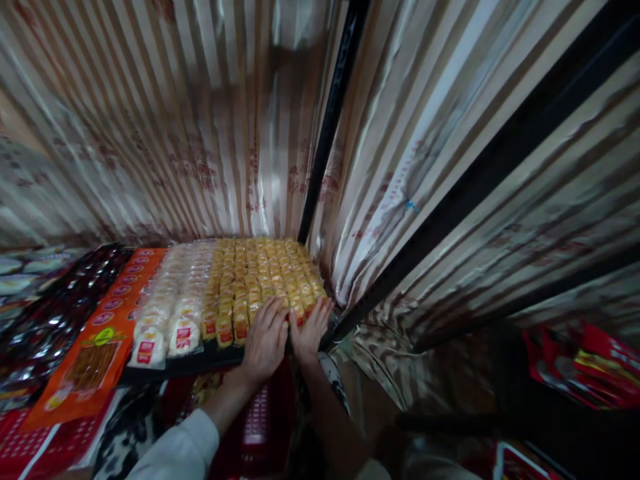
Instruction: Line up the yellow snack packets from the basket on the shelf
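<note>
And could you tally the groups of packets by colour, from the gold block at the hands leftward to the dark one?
Gold packets: 1 group
White packets: 1 group
Orange packets: 1 group
Dark packets: 1 group
Total: 4 groups. Single packets overlap and blur too much to count.

One left hand point(266, 339), one right hand point(308, 335), two white packet rows point(188, 293), one orange packet row point(109, 310)
</note>
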The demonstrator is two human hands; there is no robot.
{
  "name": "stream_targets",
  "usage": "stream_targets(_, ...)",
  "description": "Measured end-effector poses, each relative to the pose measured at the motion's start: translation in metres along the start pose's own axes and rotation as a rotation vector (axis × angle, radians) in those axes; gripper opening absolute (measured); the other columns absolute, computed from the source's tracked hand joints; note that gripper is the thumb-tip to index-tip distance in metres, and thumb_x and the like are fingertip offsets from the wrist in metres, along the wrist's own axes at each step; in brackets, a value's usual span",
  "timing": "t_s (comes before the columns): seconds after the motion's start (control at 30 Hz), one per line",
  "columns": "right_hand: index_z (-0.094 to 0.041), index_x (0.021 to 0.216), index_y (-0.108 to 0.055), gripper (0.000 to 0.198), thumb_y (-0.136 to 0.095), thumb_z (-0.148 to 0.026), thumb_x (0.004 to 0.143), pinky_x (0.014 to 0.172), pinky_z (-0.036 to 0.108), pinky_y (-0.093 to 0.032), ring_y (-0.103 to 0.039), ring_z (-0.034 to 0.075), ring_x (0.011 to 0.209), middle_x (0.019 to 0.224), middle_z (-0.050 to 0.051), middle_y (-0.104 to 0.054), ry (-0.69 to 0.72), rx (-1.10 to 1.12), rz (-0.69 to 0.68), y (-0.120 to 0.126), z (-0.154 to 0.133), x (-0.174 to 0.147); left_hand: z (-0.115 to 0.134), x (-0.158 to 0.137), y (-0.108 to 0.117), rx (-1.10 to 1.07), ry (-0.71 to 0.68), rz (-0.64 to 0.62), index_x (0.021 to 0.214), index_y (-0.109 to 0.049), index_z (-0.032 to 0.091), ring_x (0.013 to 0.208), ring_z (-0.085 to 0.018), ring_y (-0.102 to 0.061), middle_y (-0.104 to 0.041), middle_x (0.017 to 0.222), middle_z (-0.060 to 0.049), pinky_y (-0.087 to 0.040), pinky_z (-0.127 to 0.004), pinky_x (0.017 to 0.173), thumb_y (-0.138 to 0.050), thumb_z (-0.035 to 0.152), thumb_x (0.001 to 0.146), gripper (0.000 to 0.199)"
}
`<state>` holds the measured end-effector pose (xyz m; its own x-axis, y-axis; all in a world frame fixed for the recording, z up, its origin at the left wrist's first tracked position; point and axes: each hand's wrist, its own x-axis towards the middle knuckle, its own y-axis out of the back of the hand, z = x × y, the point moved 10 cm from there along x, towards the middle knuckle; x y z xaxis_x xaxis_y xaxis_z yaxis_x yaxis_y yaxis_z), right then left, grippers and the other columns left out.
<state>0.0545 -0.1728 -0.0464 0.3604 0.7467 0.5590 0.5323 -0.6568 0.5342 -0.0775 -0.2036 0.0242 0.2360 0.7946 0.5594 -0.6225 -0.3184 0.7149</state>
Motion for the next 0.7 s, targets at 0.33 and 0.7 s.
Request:
stream_targets(0.33, -0.028, 0.144, 0.001, 0.088, -0.053, -0.041, 0.075, 0.100, 0.060, -0.026, -0.015, 0.036, 0.135, 0.150, 0.004, -0.004, 0.022, 0.018, 0.064, -0.012, 0.015, -0.006, -0.011, 0.096, -0.096, 0.036, 0.131, -0.400, 0.131, -0.044, 0.016, 0.136, -0.026, -0.019, -0.032, 0.143, -0.010, -0.017, -0.050, 0.110, -0.036, 0.037, 0.088, 0.048)
stream_targets(0.7, -0.027, 0.143, 0.006, 0.097, -0.056, -0.047, 0.071, 0.097, 0.065, -0.027, -0.011, 0.038, 0.135, 0.149, 0.001, 0.005, 0.037, -0.017, 0.040, -0.018, 0.015, -0.008, -0.014, 0.085, -0.119, 0.043, 0.167, -0.544, 0.137, -0.034, 0.016, 0.137, -0.025, -0.015, -0.025, 0.146, -0.010, -0.012, -0.051, 0.111, -0.032, 0.048, 0.086, 0.060)
